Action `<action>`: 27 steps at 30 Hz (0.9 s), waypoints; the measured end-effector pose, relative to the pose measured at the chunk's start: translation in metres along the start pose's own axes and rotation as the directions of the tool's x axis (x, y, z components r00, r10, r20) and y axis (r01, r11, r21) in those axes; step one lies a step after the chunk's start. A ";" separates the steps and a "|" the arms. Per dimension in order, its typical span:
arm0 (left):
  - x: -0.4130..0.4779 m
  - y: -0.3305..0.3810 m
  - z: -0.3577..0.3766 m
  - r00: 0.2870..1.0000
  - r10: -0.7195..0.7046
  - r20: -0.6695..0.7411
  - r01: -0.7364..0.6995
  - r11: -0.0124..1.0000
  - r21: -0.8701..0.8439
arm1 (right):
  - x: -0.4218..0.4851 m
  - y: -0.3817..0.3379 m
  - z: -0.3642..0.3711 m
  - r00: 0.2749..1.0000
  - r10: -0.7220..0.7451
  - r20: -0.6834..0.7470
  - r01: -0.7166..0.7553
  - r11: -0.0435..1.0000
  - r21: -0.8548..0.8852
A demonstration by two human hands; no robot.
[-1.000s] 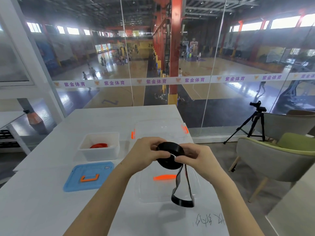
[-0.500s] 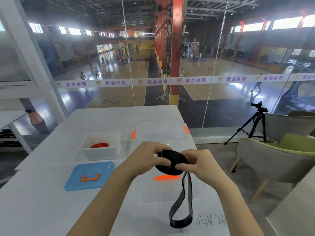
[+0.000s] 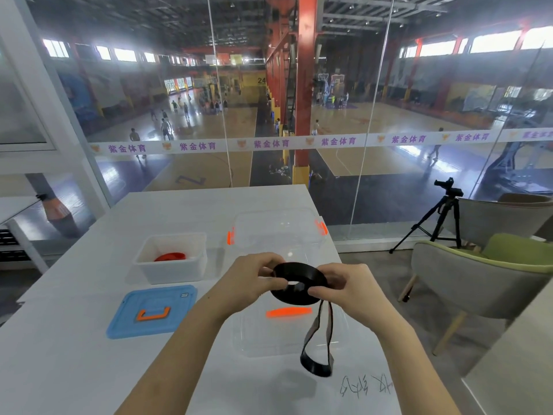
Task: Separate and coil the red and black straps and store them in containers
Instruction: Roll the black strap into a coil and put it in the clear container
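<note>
A black strap [image 3: 294, 278] is wound into a flat coil that I hold above the table between both hands. My left hand [image 3: 251, 283] pinches the coil's left side and my right hand [image 3: 348, 287] pinches its right side. A loose loop of the strap hangs down below the coil, with its bottom near the table. A coiled red strap [image 3: 170, 256] lies inside the white container [image 3: 172, 271] at the left. A clear container [image 3: 278, 232] with orange latches stands behind my hands.
A blue lid with an orange handle [image 3: 152, 313] lies flat in front of the white container. A clear lid with an orange handle [image 3: 288, 312] lies under the hanging loop. A glass wall runs behind the table. A chair [image 3: 478, 283] and a tripod [image 3: 443, 217] stand to the right.
The hanging loop dropped lower half a second ago and is now shorter again. The coil has tipped flatter and looks wider. Both hands stay at the coil.
</note>
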State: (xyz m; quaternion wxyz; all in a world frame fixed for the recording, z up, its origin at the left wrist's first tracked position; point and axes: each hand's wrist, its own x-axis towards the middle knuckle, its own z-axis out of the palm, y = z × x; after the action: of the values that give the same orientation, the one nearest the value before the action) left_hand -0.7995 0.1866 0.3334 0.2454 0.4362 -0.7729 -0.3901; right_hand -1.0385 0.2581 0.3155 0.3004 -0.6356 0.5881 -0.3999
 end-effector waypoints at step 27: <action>0.005 0.017 0.015 0.994 0.087 0.068 -0.099 0.975 0.199 | 0.011 0.002 0.000 0.994 -0.042 0.099 0.043 0.999 -0.008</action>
State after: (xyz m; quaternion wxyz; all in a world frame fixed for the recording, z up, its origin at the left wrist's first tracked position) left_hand -0.8214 0.1934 0.3391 0.1950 0.4105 -0.8350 -0.3103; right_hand -1.0391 0.2474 0.3157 0.3172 -0.6685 0.5609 -0.3712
